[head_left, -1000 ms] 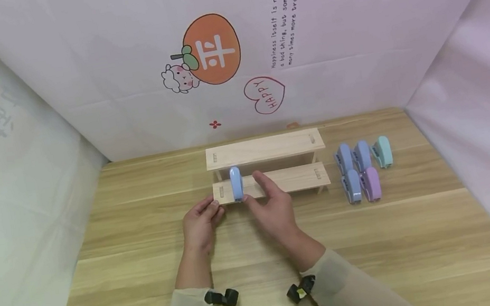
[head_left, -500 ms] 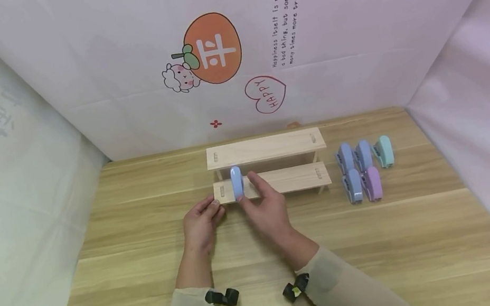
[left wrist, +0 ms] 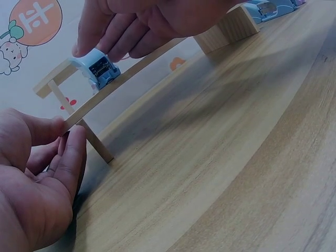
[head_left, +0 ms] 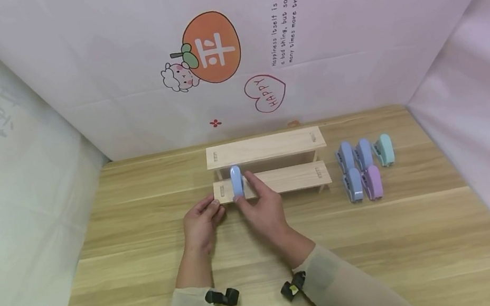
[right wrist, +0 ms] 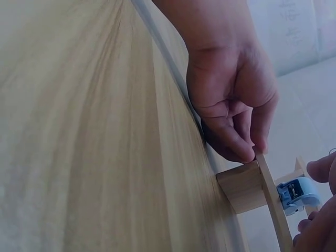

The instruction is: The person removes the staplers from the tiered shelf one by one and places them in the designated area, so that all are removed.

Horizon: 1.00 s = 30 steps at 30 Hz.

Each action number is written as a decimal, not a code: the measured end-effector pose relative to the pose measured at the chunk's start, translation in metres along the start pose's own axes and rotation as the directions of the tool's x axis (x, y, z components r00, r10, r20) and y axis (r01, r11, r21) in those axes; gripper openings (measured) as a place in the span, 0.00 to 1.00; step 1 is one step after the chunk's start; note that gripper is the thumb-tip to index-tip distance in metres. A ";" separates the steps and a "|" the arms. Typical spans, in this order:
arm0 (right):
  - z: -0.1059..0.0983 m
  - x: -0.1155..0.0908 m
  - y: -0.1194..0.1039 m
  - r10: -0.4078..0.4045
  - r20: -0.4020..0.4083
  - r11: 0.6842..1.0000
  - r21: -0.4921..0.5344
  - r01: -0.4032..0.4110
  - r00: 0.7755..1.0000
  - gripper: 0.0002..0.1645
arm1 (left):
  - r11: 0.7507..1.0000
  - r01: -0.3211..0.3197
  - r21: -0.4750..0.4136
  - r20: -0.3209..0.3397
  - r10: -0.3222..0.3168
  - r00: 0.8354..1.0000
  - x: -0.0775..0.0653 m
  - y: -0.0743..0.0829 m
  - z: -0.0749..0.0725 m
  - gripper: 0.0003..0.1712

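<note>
A light blue stapler (head_left: 236,181) stands on the front, lower board of a two-step wooden rack (head_left: 292,178), near its left end. My left hand (head_left: 199,227) pinches that board's front left corner between thumb and fingers. At the stapler's front end is the thumb of my right hand (head_left: 266,214), the index finger extended along its right side. In the left wrist view, the stapler (left wrist: 100,68) sits upright on the board under the right hand (left wrist: 157,21), whose fingers are fairly straight. The right wrist view shows the left hand (right wrist: 236,105) gripping the board's end.
Right of the rack, several staplers stand in two rows: blue ones (head_left: 353,185), a purple one (head_left: 373,182) and a mint green one (head_left: 385,149). The rack's upper board (head_left: 263,148) lies behind, near the printed cloth wall (head_left: 334,80). Everything rests on a wooden table (head_left: 149,275).
My right hand has moved slightly left, closer to the blue stapler. The left hand keeps its pinch on the board's corner, and the stapler stays in nearly the same spot.
</note>
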State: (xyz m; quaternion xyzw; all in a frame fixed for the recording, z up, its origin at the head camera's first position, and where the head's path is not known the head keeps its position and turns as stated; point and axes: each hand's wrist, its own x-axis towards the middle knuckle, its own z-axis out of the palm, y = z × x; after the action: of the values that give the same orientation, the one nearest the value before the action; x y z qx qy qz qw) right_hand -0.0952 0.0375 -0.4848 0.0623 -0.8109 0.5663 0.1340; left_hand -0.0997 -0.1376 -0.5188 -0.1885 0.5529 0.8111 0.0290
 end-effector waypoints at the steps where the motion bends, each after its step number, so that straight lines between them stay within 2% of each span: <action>1: 0.001 0.000 0.000 -0.004 -0.001 1.000 -0.001 0.004 1.000 0.40 | 1.000 0.001 0.000 -0.001 -0.001 1.000 0.000 0.000 0.000 0.22; 13: 0.009 0.004 -0.004 -0.004 0.018 1.000 -0.018 0.005 1.000 0.43 | 1.000 -0.005 -0.003 -0.007 0.005 1.000 0.000 0.000 0.001 0.22; 24: 0.017 0.008 -0.005 0.022 0.012 0.993 -0.113 -0.021 1.000 0.44 | 1.000 -0.004 0.005 -0.005 0.004 1.000 0.000 0.000 0.001 0.22; 30: 0.019 0.009 -0.005 0.018 0.012 0.991 -0.129 -0.016 1.000 0.42 | 1.000 0.003 0.002 -0.008 -0.003 1.000 0.001 -0.001 0.000 0.22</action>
State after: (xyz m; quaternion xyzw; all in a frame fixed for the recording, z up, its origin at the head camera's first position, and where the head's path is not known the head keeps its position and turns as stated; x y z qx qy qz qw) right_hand -0.1052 0.0189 -0.4836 0.0503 -0.8472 0.5133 0.1277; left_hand -0.1008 -0.1370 -0.5201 -0.1928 0.5534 0.8098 0.0282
